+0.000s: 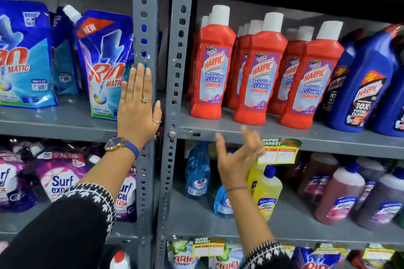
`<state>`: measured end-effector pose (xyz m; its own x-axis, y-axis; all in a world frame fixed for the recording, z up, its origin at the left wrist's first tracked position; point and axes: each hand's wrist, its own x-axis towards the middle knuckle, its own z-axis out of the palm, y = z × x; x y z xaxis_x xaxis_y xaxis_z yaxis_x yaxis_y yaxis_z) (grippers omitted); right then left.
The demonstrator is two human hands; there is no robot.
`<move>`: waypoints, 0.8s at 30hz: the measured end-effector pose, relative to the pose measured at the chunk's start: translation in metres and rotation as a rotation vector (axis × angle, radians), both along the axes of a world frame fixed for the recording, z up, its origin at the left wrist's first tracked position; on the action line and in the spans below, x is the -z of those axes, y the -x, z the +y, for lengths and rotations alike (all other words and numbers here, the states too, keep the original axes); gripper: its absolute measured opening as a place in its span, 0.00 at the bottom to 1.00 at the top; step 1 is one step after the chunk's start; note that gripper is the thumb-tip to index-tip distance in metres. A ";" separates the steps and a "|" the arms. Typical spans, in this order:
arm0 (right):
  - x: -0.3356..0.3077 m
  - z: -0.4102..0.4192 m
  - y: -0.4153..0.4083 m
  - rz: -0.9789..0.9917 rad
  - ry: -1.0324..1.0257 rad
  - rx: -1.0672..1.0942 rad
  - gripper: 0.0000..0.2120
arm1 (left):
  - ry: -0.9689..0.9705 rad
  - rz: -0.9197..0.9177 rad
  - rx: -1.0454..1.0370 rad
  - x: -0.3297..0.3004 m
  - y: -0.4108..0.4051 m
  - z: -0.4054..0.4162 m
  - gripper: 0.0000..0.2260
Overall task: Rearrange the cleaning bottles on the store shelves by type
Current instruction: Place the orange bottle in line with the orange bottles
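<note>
Several red Harpic bathroom cleaner bottles point(258, 72) with white caps stand in rows on the upper right shelf point(284, 135). Blue Harpic bottles point(367, 85) stand to their right. My left hand point(138, 105) lies flat, fingers together, against the grey shelf upright point(145, 17) and holds nothing. My right hand point(237, 155) hangs blurred in front of the shelf edge below the red bottles, fingers spread and empty. On the shelf below are blue Colin spray bottles point(197, 172), yellow Lizol bottles point(265, 192) and pink and brown Lizol bottles point(341, 194).
Rin Matic pouches point(105, 63) fill the upper left shelf, Surf Excel pouches point(59, 177) the one under it. Ariel pouches point(185, 255) sit on the bottom right shelf. A yellow price tag point(279, 150) hangs from the shelf edge near my right hand.
</note>
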<state>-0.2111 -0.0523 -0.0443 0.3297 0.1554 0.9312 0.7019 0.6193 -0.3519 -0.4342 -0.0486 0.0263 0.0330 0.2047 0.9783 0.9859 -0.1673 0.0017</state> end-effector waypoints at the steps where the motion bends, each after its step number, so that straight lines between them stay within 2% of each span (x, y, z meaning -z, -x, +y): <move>1: 0.027 0.001 0.003 -0.021 0.081 -0.016 0.22 | 0.001 0.002 -0.004 0.000 0.000 0.000 0.30; 3: 0.074 0.004 -0.001 0.049 0.341 -0.069 0.22 | 0.005 0.005 -0.007 0.000 0.000 -0.001 0.30; 6: 0.116 0.011 -0.019 0.221 0.672 -0.059 0.27 | 0.003 0.006 -0.011 0.000 -0.001 -0.001 0.30; 11: 0.138 0.030 -0.042 0.224 0.960 -0.066 0.45 | -0.003 0.004 -0.017 0.000 -0.002 -0.002 0.30; 16: 0.162 0.037 -0.055 0.207 1.030 -0.104 0.36 | -0.013 0.008 -0.010 -0.001 -0.002 -0.002 0.29; 24: 0.153 0.010 -0.027 0.063 1.010 -0.080 0.35 | -0.007 0.009 -0.003 -0.002 -0.002 -0.003 0.29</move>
<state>-0.1839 -0.0422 -0.1976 0.3276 0.8842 0.3330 0.6334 0.0560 -0.7718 -0.4326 -0.0515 0.0287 0.0415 0.1978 0.9794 0.9863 -0.1645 -0.0086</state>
